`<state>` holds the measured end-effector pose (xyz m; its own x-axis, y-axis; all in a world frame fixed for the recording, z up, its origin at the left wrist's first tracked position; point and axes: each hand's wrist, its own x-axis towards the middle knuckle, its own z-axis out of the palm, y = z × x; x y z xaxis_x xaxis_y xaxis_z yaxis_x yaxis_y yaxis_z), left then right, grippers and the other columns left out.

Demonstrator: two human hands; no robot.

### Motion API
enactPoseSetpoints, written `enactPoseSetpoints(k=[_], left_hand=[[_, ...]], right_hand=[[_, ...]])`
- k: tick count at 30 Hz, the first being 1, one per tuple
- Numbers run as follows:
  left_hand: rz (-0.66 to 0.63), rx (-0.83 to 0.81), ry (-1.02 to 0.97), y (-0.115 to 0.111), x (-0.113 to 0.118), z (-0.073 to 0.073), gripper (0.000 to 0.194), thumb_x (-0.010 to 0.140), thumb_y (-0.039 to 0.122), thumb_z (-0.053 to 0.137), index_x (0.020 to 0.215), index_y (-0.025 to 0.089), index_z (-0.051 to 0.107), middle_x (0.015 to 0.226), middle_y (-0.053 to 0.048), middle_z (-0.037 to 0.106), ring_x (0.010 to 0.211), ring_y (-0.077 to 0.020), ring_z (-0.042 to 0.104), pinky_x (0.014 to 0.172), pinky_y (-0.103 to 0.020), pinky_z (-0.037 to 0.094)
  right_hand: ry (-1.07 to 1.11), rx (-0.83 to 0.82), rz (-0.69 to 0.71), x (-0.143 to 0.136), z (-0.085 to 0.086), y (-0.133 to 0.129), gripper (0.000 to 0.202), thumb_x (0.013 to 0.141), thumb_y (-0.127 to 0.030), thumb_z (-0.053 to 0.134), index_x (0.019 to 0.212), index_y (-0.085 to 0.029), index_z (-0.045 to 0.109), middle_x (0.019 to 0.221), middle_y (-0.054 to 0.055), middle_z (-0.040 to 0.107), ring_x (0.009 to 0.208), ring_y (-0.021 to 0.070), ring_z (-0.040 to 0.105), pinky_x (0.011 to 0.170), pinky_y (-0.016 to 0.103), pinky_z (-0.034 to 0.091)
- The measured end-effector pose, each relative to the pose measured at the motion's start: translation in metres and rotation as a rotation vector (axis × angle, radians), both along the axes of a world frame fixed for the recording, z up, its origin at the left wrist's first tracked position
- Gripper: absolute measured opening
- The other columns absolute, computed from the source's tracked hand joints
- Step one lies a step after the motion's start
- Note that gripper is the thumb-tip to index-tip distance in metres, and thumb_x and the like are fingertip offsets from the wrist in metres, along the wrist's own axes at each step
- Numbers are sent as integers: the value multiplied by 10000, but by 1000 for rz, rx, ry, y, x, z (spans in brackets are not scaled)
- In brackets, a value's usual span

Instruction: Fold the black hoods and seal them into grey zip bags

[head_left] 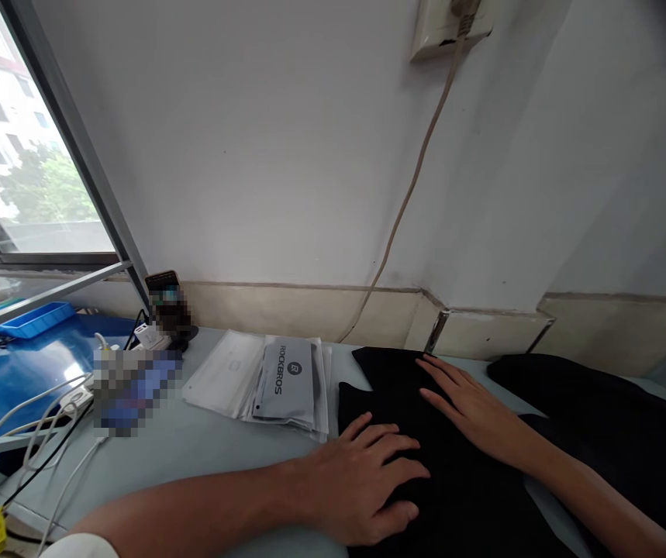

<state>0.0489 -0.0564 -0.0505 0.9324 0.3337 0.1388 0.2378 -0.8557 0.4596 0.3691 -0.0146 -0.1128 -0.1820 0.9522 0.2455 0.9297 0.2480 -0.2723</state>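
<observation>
A piece of black cloth, perhaps a garment, lies spread on the grey-green table in front of me. My left hand rests on its left part, palm down with the fingers apart. Farther back, my right hand lies flat on the same cloth near its far edge, fingers stretched out. Neither hand grips anything. Left of the cloth, just beyond my left hand, is a stack of clear plastic bags with a grey ROCKBROS package on top.
More black cloth lies at the right. A phone stands at the back left, near white cables and a blurred blue item. A cord hangs from a wall socket. Beyond the frame sits a blue tray.
</observation>
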Motion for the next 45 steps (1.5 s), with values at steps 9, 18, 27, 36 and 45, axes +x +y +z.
enactPoseSetpoints(k=[9,18,27,36,45], left_hand=[[11,42,8,-2,1,-1,483,1091,433,427,1523,218,454,1643,-106,431,1564,-305,325,1297,-558,189],[44,121,-51,-3,3,-11,460,1105,406,370,1481,207,546,1622,-71,479,1541,-261,383,1295,-494,229],[53,136,-70,-2,4,-17,470,1093,415,392,1472,206,573,1611,-62,494,1532,-258,400,1290,-475,251],[67,174,-91,-2,6,-22,452,1073,383,412,1420,192,630,1570,-62,545,1500,-235,453,1286,-433,263],[69,90,-82,-2,3,-13,458,1058,399,465,1461,214,578,1600,-54,511,1522,-240,416,1294,-457,242]], right_hand=[[-12,10,7,0,2,-1,760,1030,-716,303,1593,-223,437,1632,130,483,1501,348,448,1226,555,410],[-28,-3,2,0,1,0,799,1032,-714,288,1597,-167,430,1633,146,477,1517,338,424,1238,538,397],[-27,20,18,0,3,-1,740,1038,-701,307,1581,-220,453,1623,126,497,1503,331,450,1232,540,408],[-16,40,11,2,-4,1,740,1033,-709,309,1577,-231,460,1616,123,505,1501,338,448,1231,553,404],[-12,29,11,1,-1,0,771,1027,-727,292,1579,-214,455,1619,134,500,1499,342,451,1224,553,412]])
